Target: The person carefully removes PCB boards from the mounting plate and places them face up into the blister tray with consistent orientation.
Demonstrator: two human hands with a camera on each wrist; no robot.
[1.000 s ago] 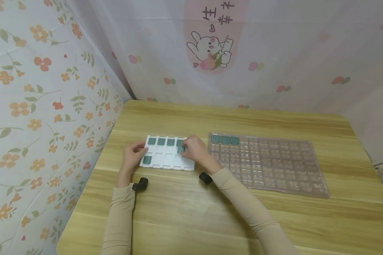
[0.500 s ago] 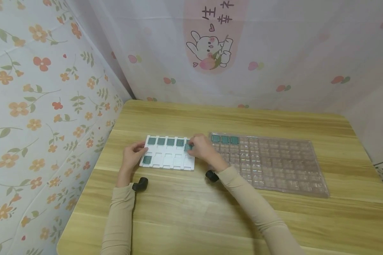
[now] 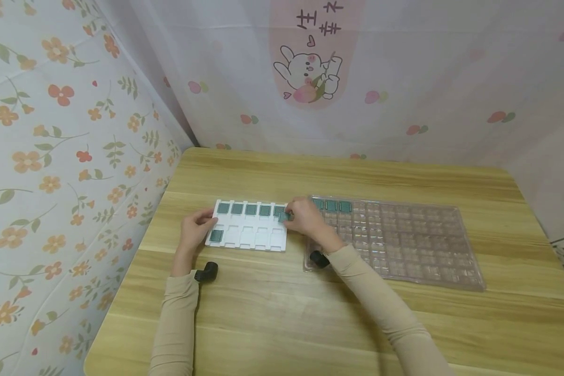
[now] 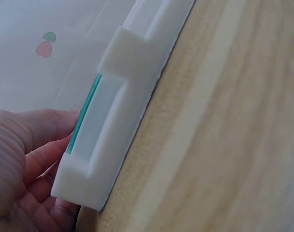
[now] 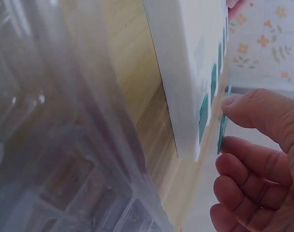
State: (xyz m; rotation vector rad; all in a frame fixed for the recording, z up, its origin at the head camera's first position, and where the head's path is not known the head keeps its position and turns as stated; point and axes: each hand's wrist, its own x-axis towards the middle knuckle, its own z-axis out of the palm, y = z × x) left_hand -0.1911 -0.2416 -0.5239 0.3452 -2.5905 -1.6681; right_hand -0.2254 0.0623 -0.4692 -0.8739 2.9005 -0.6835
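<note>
My left hand (image 3: 196, 228) grips the left end of a white slotted tray (image 3: 246, 249), thumb along its edge beside a green board (image 4: 84, 113). Several small square green circuit boards lie in the tray's far row, with one more green board (image 3: 216, 236) at the near left corner. Over the far right corner my right hand (image 3: 305, 216) pinches a thin green circuit board (image 5: 225, 121) between thumb and index finger. The pinched board stands edge-on in the right wrist view, just off the tray, where another board (image 5: 203, 116) sits in the end slot.
Right of the white tray lies a large clear plastic tray (image 3: 427, 248) with many pockets; green boards (image 3: 331, 206) sit at its far left corner. Both trays rest on a wooden table (image 3: 263, 313). Printed curtains (image 3: 216, 62) hang behind and at the left.
My right hand has moved right along the tray's far row with the pinched circuit board, from the slot before the end to the end slot. My left hand and both trays stay put.
</note>
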